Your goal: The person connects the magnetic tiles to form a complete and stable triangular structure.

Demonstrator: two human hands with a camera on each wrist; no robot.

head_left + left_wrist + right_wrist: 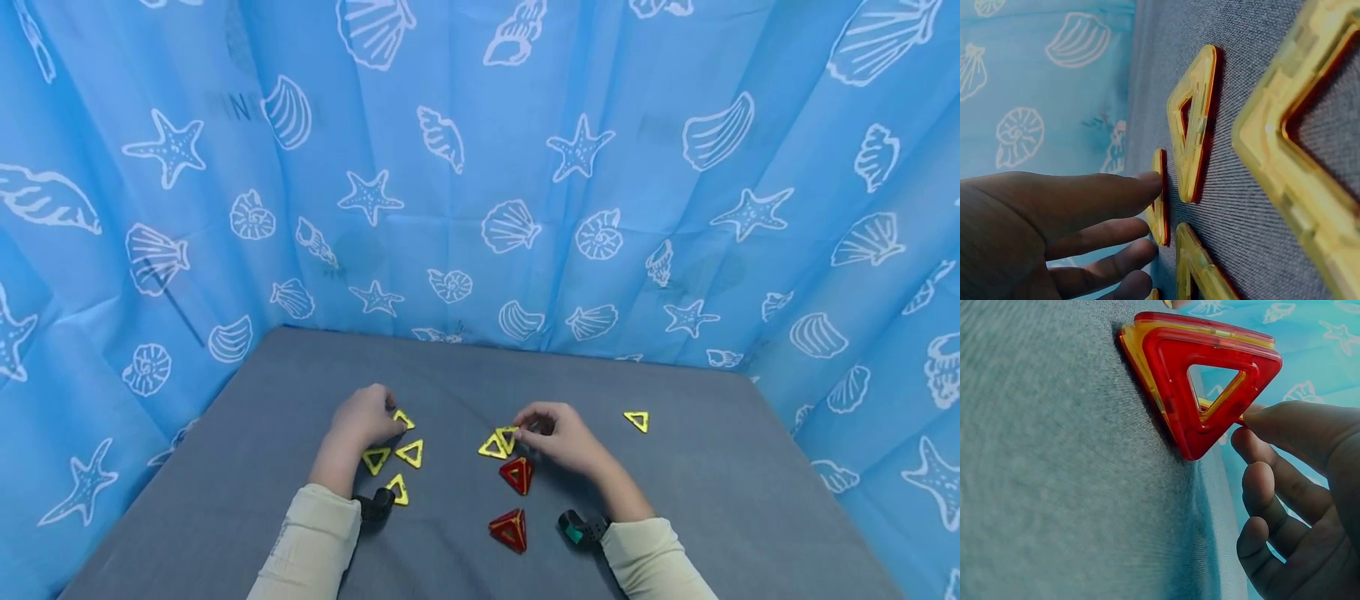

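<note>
On the left, my left hand (367,417) reaches down to a yellow triangle tile (407,417) lying on the cloth. Its thumb and fingertips are at the tile's edges, as the left wrist view also shows with the thumb over the tile (1160,215). My right hand (558,433) pinches a second yellow triangle tile (511,430) between thumb and index finger, edge to edge with another yellow tile (492,456). A red triangular piece (526,475) sits just nearer than these. In the right wrist view, a red piece with yellow layers (1166,369) partly hides the pinched tile.
Several more yellow tiles lie close to my left hand, one (418,454) to its right. A second red piece (510,521) stands nearer my body. One yellow tile (636,414) lies far right. Grey cloth (450,367) covers the table; a blue shell-print curtain (480,183) hangs behind.
</note>
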